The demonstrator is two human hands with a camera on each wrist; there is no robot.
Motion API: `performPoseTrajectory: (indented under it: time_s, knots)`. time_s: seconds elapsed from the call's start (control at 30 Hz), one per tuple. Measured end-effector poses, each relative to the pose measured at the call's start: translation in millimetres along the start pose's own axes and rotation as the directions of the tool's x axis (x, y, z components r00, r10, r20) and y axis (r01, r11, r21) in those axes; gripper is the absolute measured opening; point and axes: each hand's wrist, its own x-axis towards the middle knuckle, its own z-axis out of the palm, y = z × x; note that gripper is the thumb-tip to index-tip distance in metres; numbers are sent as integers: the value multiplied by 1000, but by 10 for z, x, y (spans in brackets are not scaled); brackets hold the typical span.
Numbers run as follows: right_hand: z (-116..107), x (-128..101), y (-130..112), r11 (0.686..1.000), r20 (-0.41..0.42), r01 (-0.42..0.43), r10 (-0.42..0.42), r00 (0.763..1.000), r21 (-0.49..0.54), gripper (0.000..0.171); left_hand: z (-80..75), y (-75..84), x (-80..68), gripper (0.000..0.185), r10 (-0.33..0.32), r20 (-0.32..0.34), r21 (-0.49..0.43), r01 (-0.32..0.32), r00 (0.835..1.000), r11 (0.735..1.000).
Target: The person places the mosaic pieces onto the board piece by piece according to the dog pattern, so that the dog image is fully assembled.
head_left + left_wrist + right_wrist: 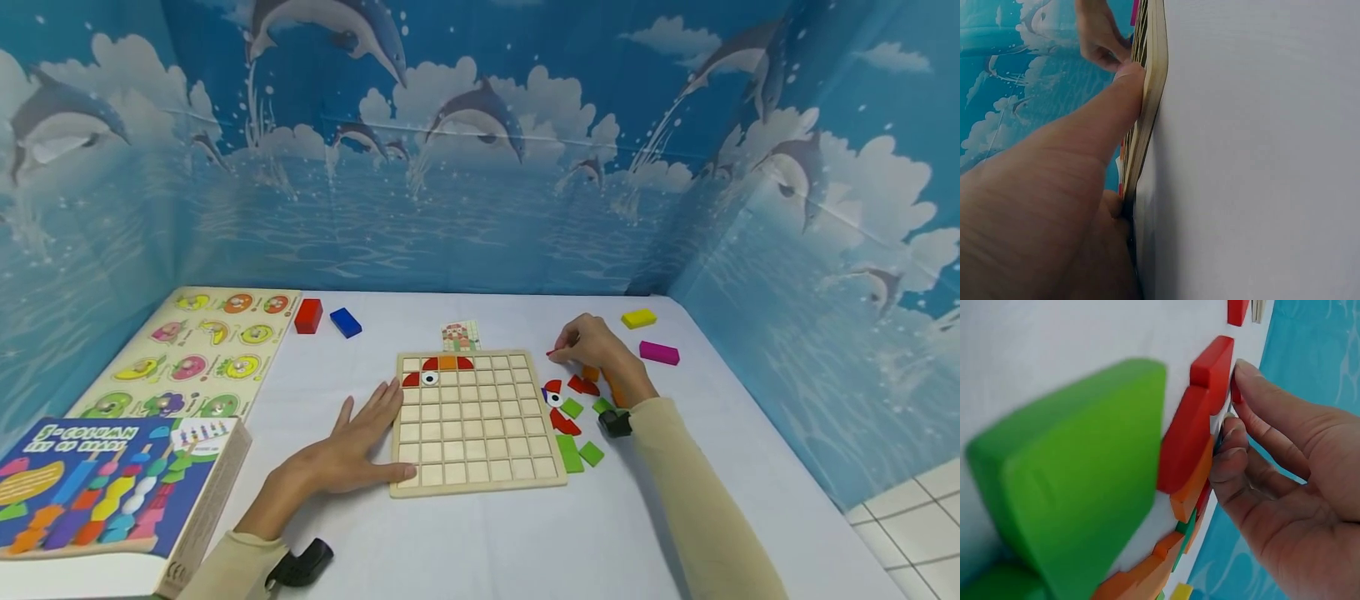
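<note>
A wooden grid board (478,433) lies on the white table. Along its left edge rests my left hand (348,450), fingers extended and thumb on the lower left corner; the thumb also shows against the rim in the left wrist view. Red quarter-round pieces (411,380), an orange square (447,363) and an eye tile (430,378) fill cells near the top left. To the right of the board, my right hand (603,354) pinches a small red piece (1236,392) between thumb and finger, above loose red pieces (564,423), green pieces (570,454) and orange pieces (591,373).
A small picture card (460,336) lies behind the board. Red (308,317) and blue (346,322) blocks stand back left, yellow (639,318) and magenta (659,353) blocks back right. A boxed bead set (97,492) and a fruit sheet (195,350) occupy the left side.
</note>
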Motion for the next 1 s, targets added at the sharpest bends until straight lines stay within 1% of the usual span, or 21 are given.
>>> performPoseTrajectory:
  time_s: [0.1,0.13,0.23,0.33,0.43,0.5,0.57,0.67,0.8,0.9,0.93,1.0]
  knots:
    - [4,-10,2,1000,-3,12,-12,1000,23,15,1,-1,-4,120,6,1,-11,-6,1000,1000]
    - [4,-16,-1,999,-6,23,-23,1000,30,15,-2,-2,-7,120,14,-1,-17,-14,1000,1000]
    - [9,-24,-2,996,-14,63,-63,998,62,15,-14,8,-14,119,7,0,-14,-7,1000,1000]
    - [20,-34,-3,986,-5,134,-134,991,99,13,-29,20,-17,117,0,6,-11,0,1000,1000]
    - [34,-42,-51,965,29,215,-222,975,148,12,-37,24,-14,117,-14,10,-6,14,1000,1000]
    - [57,-50,-123,945,59,267,-282,958,191,12,-28,9,-6,118,-24,8,-2,24,1000,1000]
    - [93,-54,-224,926,87,298,-324,942,231,12,-10,-13,0,119,-28,2,3,28,1000,1000]
    - [173,-71,-399,900,119,327,-372,920,290,12,16,-49,4,121,-1,-9,-13,1,1000,1000]
    - [284,-85,-620,878,153,342,-409,900,336,13,4,-34,-9,120,51,-11,-70,-52,999,996]
    - [386,-75,-769,869,168,342,-420,892,356,12,16,-62,-3,121,52,-14,-65,-53,999,996]
    - [419,-68,-811,868,169,338,-419,892,364,12,22,-77,4,121,53,-16,-65,-54,998,996]
    - [478,-60,-896,867,167,331,-413,895,372,10,33,-96,14,121,33,-14,-31,-33,999,999]
